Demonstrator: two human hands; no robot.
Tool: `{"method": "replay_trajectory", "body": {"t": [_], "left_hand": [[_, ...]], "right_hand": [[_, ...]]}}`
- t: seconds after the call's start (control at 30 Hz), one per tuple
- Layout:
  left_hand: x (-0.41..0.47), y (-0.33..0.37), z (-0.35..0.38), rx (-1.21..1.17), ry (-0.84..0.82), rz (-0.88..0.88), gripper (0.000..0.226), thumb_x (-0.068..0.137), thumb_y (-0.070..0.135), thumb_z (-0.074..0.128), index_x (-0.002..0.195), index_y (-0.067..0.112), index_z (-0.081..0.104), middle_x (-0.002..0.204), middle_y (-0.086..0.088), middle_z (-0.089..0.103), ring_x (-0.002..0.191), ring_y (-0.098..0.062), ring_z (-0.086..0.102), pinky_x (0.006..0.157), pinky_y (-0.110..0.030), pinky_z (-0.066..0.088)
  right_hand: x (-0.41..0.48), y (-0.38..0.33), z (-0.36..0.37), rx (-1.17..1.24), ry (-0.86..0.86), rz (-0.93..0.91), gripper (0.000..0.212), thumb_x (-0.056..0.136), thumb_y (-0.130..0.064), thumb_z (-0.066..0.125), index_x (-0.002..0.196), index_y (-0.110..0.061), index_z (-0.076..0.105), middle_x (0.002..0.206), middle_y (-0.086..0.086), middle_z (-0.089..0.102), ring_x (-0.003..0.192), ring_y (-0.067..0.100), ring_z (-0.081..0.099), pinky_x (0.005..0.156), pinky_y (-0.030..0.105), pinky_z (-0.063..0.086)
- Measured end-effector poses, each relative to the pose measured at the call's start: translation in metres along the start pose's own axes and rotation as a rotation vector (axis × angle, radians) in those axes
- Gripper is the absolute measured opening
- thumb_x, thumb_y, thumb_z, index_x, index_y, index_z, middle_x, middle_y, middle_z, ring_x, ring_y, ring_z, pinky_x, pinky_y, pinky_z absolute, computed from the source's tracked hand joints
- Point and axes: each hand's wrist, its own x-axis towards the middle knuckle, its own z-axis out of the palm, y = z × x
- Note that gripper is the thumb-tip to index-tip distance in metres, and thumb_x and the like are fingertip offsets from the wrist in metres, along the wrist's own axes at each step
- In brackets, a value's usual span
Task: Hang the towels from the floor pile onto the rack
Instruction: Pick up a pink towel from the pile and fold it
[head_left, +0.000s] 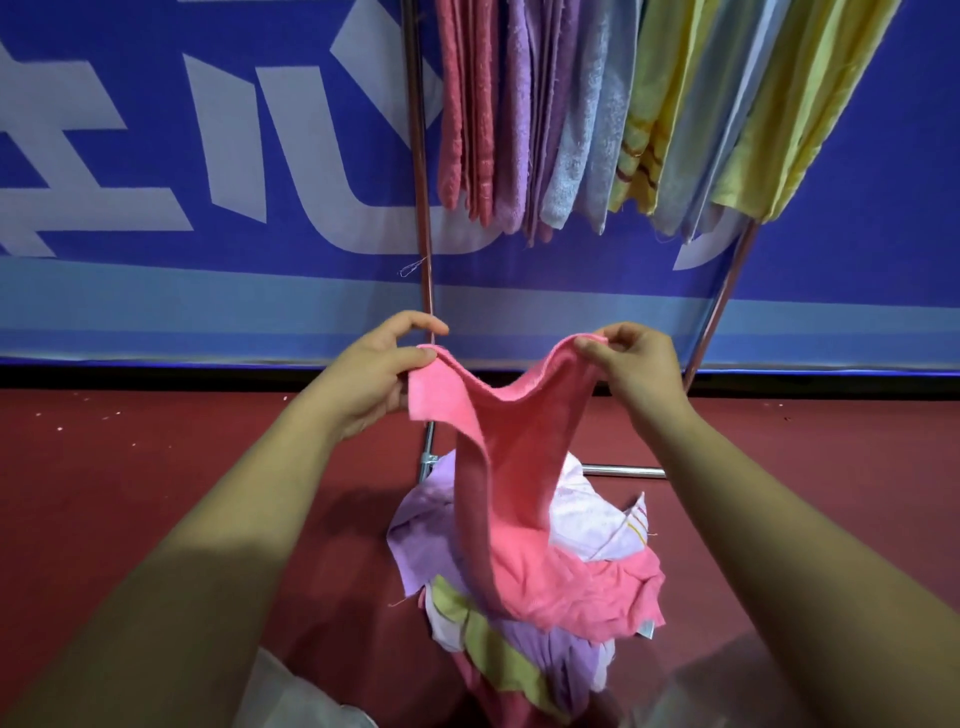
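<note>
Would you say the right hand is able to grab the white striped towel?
Probably not yet: the right hand pinches the pink terry towel; the white striped towel lies partly exposed below.

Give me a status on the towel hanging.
Done: a row of hung towels hangs on the rack. In hand: the left hand and right hand pinch the top edge of a pink towel, its lower end trailing onto the pile. Left: several towels in that floor pile.

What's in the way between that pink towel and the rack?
Nothing visible. The left hand and right hand pinch the pink towel by its top edge, with open air up to the rack. The hung towels crowd it, and its top bar is out of frame.
</note>
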Motion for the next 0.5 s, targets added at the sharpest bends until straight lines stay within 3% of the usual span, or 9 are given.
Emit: {"method": "replay_trajectory", "body": {"t": [0.1, 0.27, 0.37, 0.5], "left_hand": [[-0.005, 0.002, 0.005, 0.012, -0.106, 0.019, 0.022, 0.096, -0.004, 0.048, 0.1, 0.011, 0.064, 0.092, -0.009, 0.068, 0.081, -0.016, 0.066, 0.073, -0.026, 0.058], [-0.006, -0.005, 0.016, 0.208, -0.208, 0.096, 0.038, 0.09, -0.018, 0.053, 0.123, -0.001, 0.057, 0.114, -0.017, 0.07, 0.101, -0.017, 0.068, 0.086, -0.025, 0.056], [-0.005, -0.006, 0.024, 0.349, -0.119, 0.12, 0.021, 0.095, -0.008, 0.052, 0.111, -0.005, 0.065, 0.098, -0.023, 0.072, 0.084, -0.017, 0.072, 0.073, -0.023, 0.058], [-0.005, -0.009, 0.03, 0.448, -0.11, 0.105, 0.017, 0.098, 0.012, 0.058, 0.1, -0.002, 0.068, 0.082, -0.018, 0.075, 0.07, -0.025, 0.073, 0.054, -0.02, 0.051]], "right_hand": [[-0.006, -0.001, 0.003, -0.01, -0.046, -0.053, 0.015, 0.084, -0.016, 0.078, 0.079, -0.004, 0.072, 0.065, 0.003, 0.064, 0.054, 0.005, 0.053, 0.051, 0.015, 0.045], [-0.017, -0.007, 0.013, 0.179, -0.215, 0.043, 0.006, 0.09, -0.002, 0.069, 0.088, -0.008, 0.067, 0.067, 0.012, 0.065, 0.052, 0.013, 0.06, 0.06, 0.031, 0.051], [-0.026, -0.015, 0.018, 0.314, -0.297, 0.055, 0.016, 0.093, 0.009, 0.06, 0.103, -0.005, 0.06, 0.072, 0.019, 0.064, 0.056, 0.019, 0.065, 0.064, 0.034, 0.058], [-0.037, -0.022, 0.024, 0.306, -0.347, -0.034, 0.019, 0.091, 0.015, 0.053, 0.086, 0.001, 0.065, 0.07, 0.012, 0.068, 0.061, 0.016, 0.066, 0.065, 0.023, 0.058]]}}
